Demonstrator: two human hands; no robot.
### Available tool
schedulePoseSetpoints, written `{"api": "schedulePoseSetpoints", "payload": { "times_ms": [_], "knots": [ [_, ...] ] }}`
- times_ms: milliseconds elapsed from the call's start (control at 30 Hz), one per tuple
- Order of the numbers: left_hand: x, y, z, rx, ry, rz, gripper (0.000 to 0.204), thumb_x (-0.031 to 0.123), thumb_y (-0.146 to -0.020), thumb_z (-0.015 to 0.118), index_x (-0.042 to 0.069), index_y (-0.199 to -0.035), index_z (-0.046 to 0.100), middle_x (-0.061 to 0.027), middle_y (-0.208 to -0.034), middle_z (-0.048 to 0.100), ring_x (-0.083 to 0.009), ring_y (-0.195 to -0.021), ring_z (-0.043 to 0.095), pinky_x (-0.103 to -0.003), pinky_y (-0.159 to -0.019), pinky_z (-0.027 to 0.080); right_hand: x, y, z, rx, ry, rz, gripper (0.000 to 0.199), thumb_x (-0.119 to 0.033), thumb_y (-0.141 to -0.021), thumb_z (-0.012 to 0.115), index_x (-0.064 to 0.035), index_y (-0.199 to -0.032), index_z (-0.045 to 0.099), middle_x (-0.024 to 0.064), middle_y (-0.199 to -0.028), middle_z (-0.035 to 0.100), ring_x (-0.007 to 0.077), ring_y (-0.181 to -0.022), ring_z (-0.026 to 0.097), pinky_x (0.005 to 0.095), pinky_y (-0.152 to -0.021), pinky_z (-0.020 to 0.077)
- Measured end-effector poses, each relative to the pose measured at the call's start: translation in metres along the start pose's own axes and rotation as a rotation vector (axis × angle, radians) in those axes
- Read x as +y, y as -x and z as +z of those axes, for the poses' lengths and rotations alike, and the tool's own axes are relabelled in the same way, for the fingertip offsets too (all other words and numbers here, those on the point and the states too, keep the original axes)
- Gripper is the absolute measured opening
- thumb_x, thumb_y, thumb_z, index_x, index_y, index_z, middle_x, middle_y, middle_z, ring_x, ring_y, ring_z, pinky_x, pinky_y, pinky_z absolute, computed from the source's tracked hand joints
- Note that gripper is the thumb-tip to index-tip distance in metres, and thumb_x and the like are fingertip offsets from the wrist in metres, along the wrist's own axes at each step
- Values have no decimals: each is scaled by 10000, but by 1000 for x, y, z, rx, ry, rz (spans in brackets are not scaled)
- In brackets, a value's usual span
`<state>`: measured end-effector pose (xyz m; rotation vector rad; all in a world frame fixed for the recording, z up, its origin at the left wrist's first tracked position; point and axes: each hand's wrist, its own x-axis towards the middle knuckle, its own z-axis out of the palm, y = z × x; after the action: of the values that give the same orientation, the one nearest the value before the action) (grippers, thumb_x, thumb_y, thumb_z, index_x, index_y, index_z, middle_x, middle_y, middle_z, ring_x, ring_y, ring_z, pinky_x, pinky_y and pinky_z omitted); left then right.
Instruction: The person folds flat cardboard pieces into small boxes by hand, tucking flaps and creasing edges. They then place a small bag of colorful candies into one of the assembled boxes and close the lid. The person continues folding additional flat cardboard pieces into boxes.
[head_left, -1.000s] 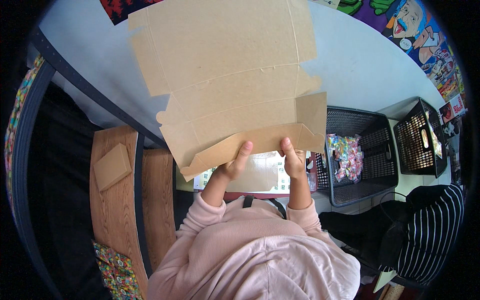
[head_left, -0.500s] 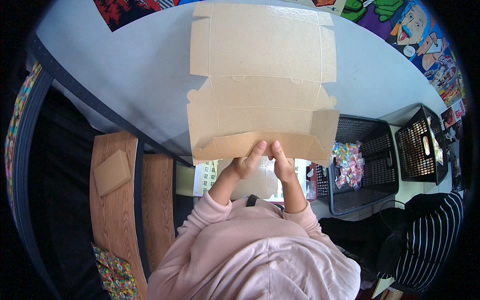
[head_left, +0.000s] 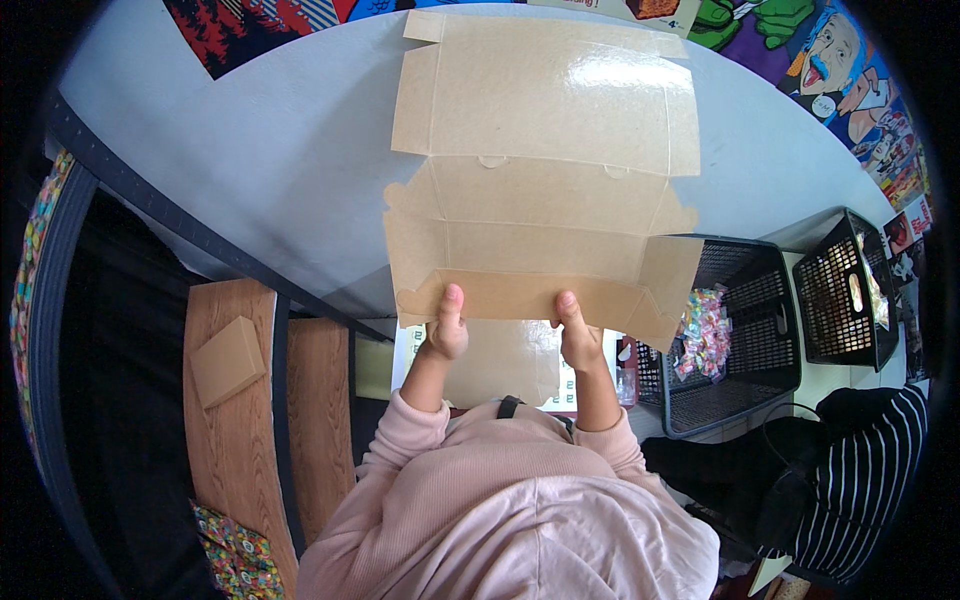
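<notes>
A flat, creased cardboard box blank (head_left: 550, 195) is held up in front of me, its big panel farthest away and its near flap bent upward. My left hand (head_left: 447, 325) grips the near flap toward its left end, thumb on top and fingers hidden beneath. Farther right along the same flap, my right hand (head_left: 578, 335) pinches it in the same way. The side flaps stand partly angled. Below the held blank, between my forearms, lies another brown cardboard sheet (head_left: 500, 360) on a white printed sheet.
At right stands a black plastic basket (head_left: 740, 400) with colourful wrapped sweets (head_left: 706, 335); a smaller black basket (head_left: 840, 335) is beyond it. A small closed cardboard box (head_left: 228, 362) rests on a wooden shelf at left. Striped cloth (head_left: 870, 475) lies at lower right.
My hands have spread apart along the near flap, the left one moving left and the right one slightly right. The blank has shifted a little right and tilted.
</notes>
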<state>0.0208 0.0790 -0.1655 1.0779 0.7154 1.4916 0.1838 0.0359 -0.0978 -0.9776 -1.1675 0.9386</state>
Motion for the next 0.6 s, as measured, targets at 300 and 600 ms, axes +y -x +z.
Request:
{"api": "schedulePoseSetpoints", "payload": {
  "times_ms": [300,600],
  "knots": [
    [-22,36,-16,11,-41,-77,441,323,-893,271,-9,-1161,380,-98,-1163,439,-185,-1087,401,-321,-916,301,82,59,-34,150,22,143,567,-393,-757,582,15,-1110,408,98,-1061,461,198,-1001,431,325,-868,341],
    [-77,130,-89,-25,279,-651,363,389,-897,309,84,-987,485,-18,-810,504,-109,-701,450,-241,-619,359,91,121,-76,-56,942,-268,777,-309,-465,758,-51,-1118,426,169,-1152,400,326,-1097,385,441,-902,305]
  ]
}}
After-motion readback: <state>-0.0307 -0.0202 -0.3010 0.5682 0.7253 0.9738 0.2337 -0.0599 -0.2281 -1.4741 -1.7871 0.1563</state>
